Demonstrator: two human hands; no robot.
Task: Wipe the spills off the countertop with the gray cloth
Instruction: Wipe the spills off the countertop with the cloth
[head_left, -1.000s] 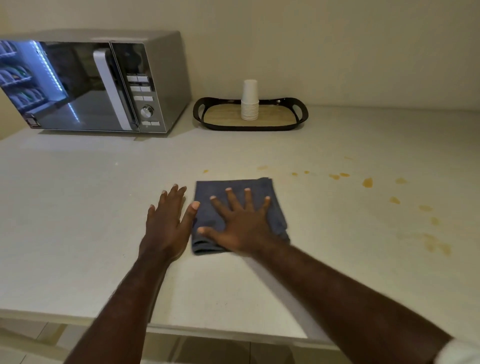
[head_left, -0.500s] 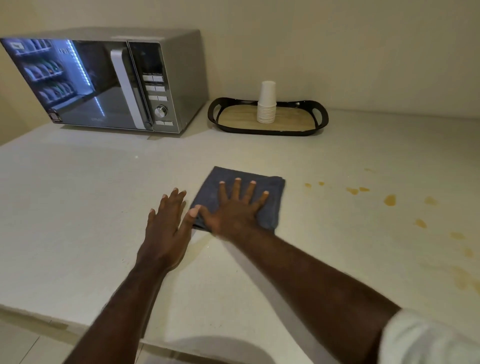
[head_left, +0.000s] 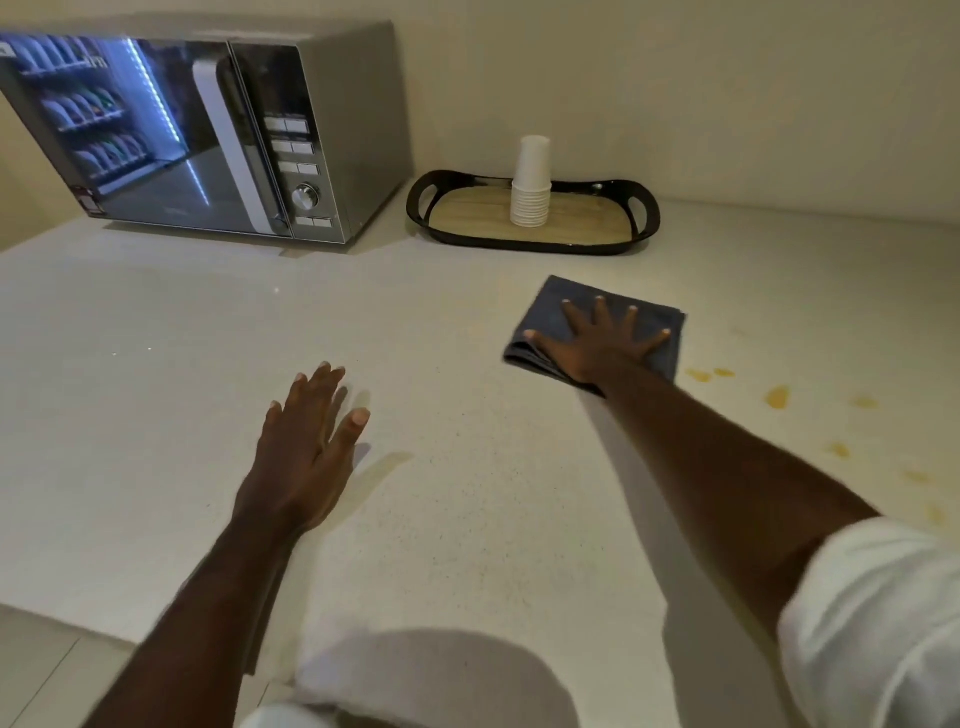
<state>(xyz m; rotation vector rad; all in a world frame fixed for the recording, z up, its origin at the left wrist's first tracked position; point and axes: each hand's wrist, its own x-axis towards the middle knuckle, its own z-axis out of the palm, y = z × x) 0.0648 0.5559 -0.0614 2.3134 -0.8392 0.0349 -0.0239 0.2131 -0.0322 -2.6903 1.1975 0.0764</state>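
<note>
From the head view: the right hand is pressed flat on the gray cloth, fingers spread wide, palm down, gripping nothing, just pinning the fabric to the countertop. The cloth is folded into a rough square and sits toward the back of the countertop, right of its middle, just in front of the black tray. The right forearm stretches diagonally across the surface, with a white sleeve bunched up at the lower right.

Off the cloth's right edge, the spills: a scatter of yellowish drops and smears trailing toward the countertop's right edge. The nearest pair of drops lies just beside the cloth's near right corner, not covered by it.

The left hand is open too, fingers together and extended, thumb out to the side, palm facing down over bare countertop near the middle, well apart from the cloth. Whether it rests on the surface or hangs just above, I cannot tell; it casts a soft shadow to its right.

At the back left corner stands a silver microwave, door shut, its glass reflecting blue-lit shelves. To its right, against the back wall, the tray with a wooden base carries a stack of white paper cups, standing upright near the tray's middle.
</note>
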